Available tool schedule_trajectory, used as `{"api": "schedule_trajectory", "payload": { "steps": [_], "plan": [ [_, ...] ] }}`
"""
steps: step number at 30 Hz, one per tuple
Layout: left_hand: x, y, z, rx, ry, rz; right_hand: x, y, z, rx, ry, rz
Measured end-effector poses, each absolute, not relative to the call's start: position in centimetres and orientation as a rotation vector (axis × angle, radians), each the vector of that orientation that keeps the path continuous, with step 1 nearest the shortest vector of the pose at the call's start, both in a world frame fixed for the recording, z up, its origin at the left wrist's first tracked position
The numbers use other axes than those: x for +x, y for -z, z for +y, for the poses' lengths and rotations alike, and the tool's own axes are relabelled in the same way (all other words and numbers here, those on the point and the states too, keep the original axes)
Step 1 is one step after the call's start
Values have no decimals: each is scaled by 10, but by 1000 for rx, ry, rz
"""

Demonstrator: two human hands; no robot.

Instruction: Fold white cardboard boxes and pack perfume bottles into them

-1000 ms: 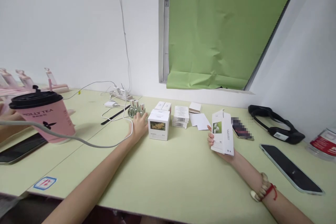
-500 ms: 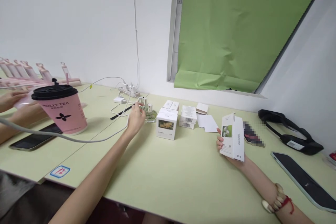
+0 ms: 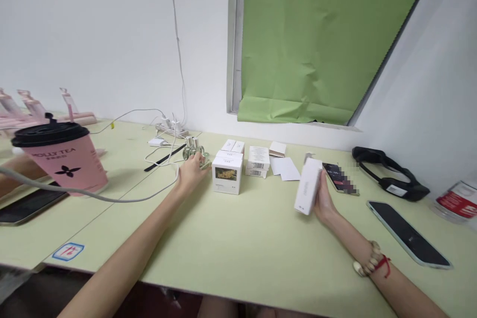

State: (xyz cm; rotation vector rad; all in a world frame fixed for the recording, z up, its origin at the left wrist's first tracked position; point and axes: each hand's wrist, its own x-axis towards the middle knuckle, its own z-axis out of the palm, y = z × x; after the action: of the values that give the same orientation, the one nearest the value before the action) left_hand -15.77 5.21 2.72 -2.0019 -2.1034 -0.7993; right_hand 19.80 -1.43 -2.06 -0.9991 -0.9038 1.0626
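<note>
My left hand (image 3: 191,175) is closed around a small glass perfume bottle (image 3: 203,160), partly hidden by the fingers. Just behind it stand more glass bottles with silver caps (image 3: 191,142). To its right is a white box (image 3: 227,175) with a yellow-flower picture. My right hand (image 3: 325,200) grips an upright white carton (image 3: 308,187) above the table, a narrow printed side facing me. A flap sticks up at the carton's top; most of the right fingers are hidden behind it.
Small white boxes (image 3: 258,158) and flat white cards (image 3: 285,168) lie mid-table. A pink cup (image 3: 69,161), a cable (image 3: 122,200) and a co-worker's arm are at left. Phones (image 3: 409,234) and a black headset (image 3: 395,179) are at right.
The carton in my right hand has turned, its flower picture no longer facing me. My left fingers have closed on a bottle, which is now tilted. The view has shifted right.
</note>
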Motion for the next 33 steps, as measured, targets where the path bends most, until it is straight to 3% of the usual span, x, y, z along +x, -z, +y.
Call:
{"api": "schedule_trajectory", "payload": {
  "steps": [4, 11, 14, 23, 28, 33],
  "plan": [
    [-165, -27, 54, -1938, 1015, -2064, 188, 16, -19, -1068, -989, -911],
    [-155, -36, 52, -1575, 1870, -1843, 171, 9, -25, -916, -936, -1133],
    [-141, -45, 43, -1428, 2036, -1665, 167, 9, -24, -876, -923, -1187],
    [-86, -56, 0, -1622, 2002, -1395, 168, 13, -24, -883, -860, -1368],
    [-35, -61, -25, -1999, 2034, -846, 170, 10, -27, -941, -781, -1485],
    [3, -63, -16, -2110, 1701, -609, 171, 5, -31, -952, -732, -1541]
  ]
}}
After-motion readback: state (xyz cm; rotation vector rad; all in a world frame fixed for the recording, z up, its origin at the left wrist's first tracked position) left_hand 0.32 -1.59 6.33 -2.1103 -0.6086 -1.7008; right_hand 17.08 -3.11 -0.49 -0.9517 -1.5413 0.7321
